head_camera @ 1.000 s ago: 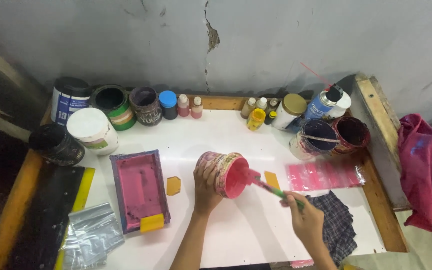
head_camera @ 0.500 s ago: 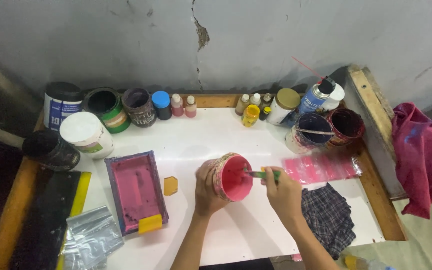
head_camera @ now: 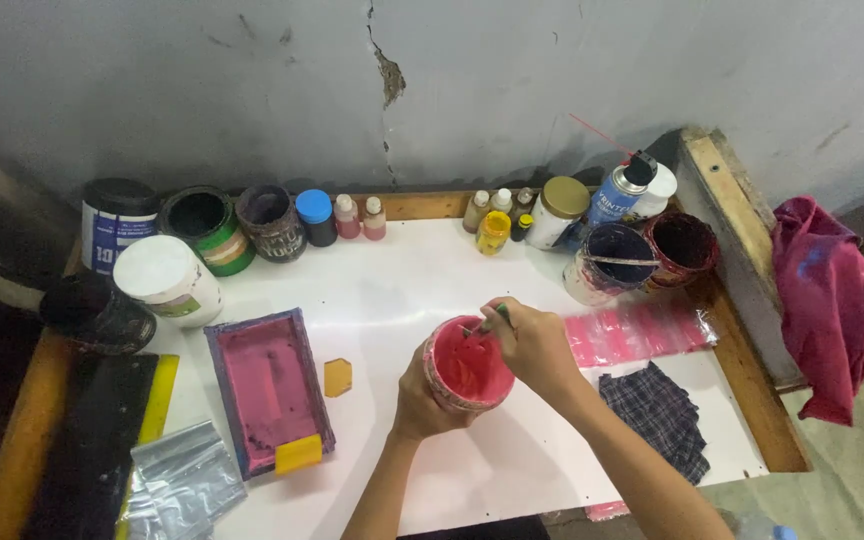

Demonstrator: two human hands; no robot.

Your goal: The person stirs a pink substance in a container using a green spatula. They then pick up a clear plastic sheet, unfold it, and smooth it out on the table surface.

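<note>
The left hand (head_camera: 420,400) is wrapped around a round tub of pink paint (head_camera: 468,364), tilting its open mouth towards the camera just above the white tabletop (head_camera: 422,270), a little right of the table's middle. The right hand (head_camera: 535,345) is pinched shut on a thin green-handled stick (head_camera: 490,318) whose tip dips into the paint from the tub's 1 o'clock rim. At 9 o'clock from the tub lies a pink-stained rectangular screen frame (head_camera: 270,388), with a small amber chip (head_camera: 337,377) between them. At 3 o'clock lies a pink plastic sheet (head_camera: 637,332), and at 4 o'clock a checked cloth (head_camera: 657,415). Paint jars and small bottles line the wall at 12 o'clock
</note>
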